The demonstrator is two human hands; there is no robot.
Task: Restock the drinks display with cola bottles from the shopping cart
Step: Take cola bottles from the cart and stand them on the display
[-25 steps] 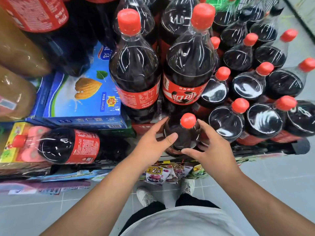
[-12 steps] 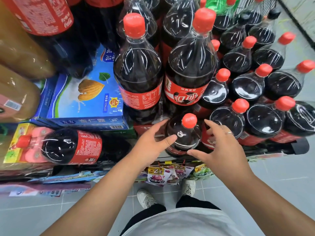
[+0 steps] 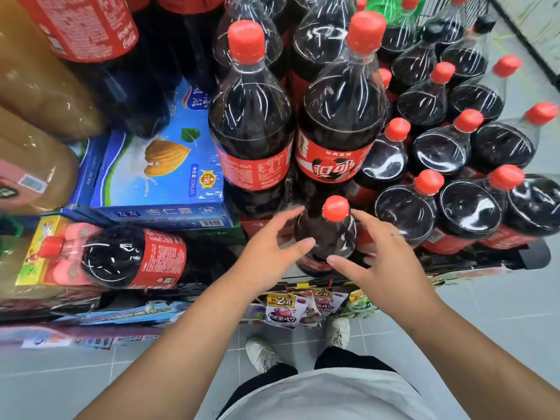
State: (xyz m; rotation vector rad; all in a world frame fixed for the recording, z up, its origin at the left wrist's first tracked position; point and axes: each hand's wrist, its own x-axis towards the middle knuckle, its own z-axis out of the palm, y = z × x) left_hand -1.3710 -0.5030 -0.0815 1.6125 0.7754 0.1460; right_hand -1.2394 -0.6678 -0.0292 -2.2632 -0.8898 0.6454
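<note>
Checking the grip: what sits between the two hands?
In the head view, an upright cola bottle stands between the left hand and right hand.

A single wide-angle camera sits on the person's head and faces forward and steeply down, so edges bow outward. It is close in: the small cola bottle (image 3: 327, 237) stands near the frame's middle, seen almost from above its cap. Beyond that bottle, tall cola bottles (image 3: 251, 131) loom large toward the lens. Left of it lies a blue carton (image 3: 136, 183); right of it spread rows of red-capped bottles (image 3: 442, 147). Nearer than it, the left forearm (image 3: 181, 338), right forearm (image 3: 448, 334), grey shirt (image 3: 327, 395) and shoes (image 3: 263, 354) on the tiled floor (image 3: 60, 383) lie directly beneath the lens.
</note>
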